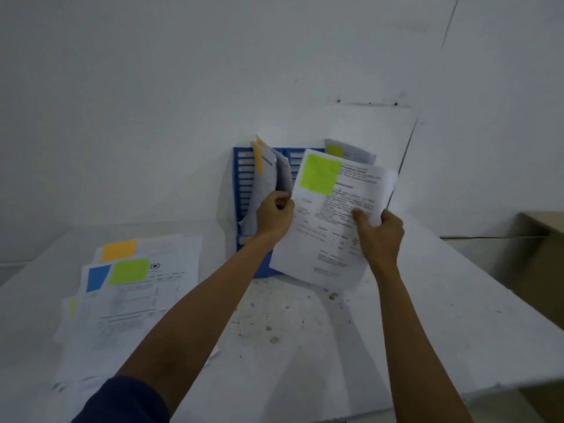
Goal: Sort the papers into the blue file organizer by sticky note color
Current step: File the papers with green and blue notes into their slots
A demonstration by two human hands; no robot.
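A blue file organizer (244, 181) stands upright against the wall at the back of the table. Its left slot holds papers with an orange sticky note (258, 158); its right slot holds a paper with a green sticky note (334, 150). My right hand (380, 236) grips a printed sheet with a large green sticky note (328, 221) in front of the organizer's right side. My left hand (274, 216) grips the sheet's left edge, close to the orange-note papers. A spread pile of papers (137, 297) with orange, blue and green notes lies at the left.
The white table (305, 346) has dirty specks in the middle. A white wall rises right behind the organizer. A beige cardboard box (540, 254) stands beyond the table's right edge.
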